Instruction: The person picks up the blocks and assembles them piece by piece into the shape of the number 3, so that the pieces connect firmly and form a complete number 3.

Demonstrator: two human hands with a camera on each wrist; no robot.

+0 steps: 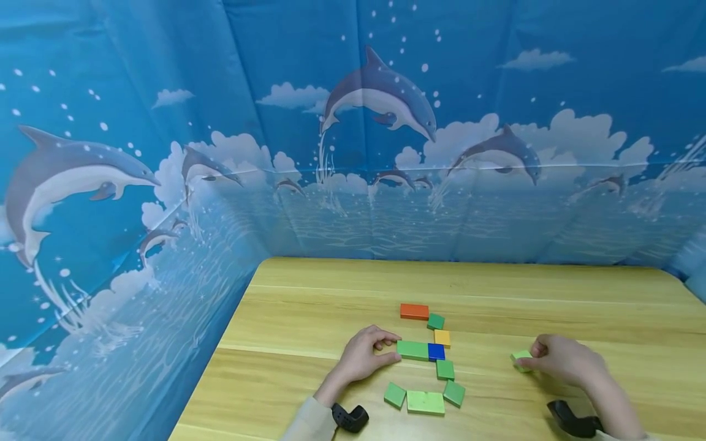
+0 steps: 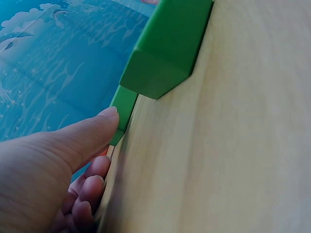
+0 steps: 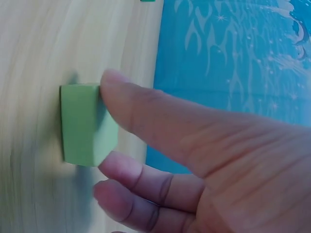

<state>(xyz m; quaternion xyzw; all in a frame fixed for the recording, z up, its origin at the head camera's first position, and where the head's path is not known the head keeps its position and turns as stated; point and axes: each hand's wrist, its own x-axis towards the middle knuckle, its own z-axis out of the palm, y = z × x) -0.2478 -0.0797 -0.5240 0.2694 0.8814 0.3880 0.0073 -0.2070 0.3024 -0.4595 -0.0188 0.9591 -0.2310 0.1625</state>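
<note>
My left hand (image 1: 363, 354) is at the left end of a long green block (image 1: 412, 350), thumb and index finger at its two corners. The left wrist view shows the thumb (image 2: 95, 128) against a green block (image 2: 122, 109), the other fingers curled beyond. A blue block (image 1: 436, 352) touches the long block's right end. Off to the right, my right hand (image 1: 570, 361) pinches a light green block (image 1: 520, 360) between thumb and fingers. In the right wrist view that light green block (image 3: 80, 124) is seen close up, its contact with the table unclear.
Above the blue block lie a yellow block (image 1: 442, 339), a small green block (image 1: 436, 321) and a red block (image 1: 414, 312). Below are a green block (image 1: 445, 370), two tilted green blocks (image 1: 394, 395) and a light green block (image 1: 425, 403). A dolphin-printed sheet (image 1: 342, 220) surrounds the wooden table (image 1: 309, 288).
</note>
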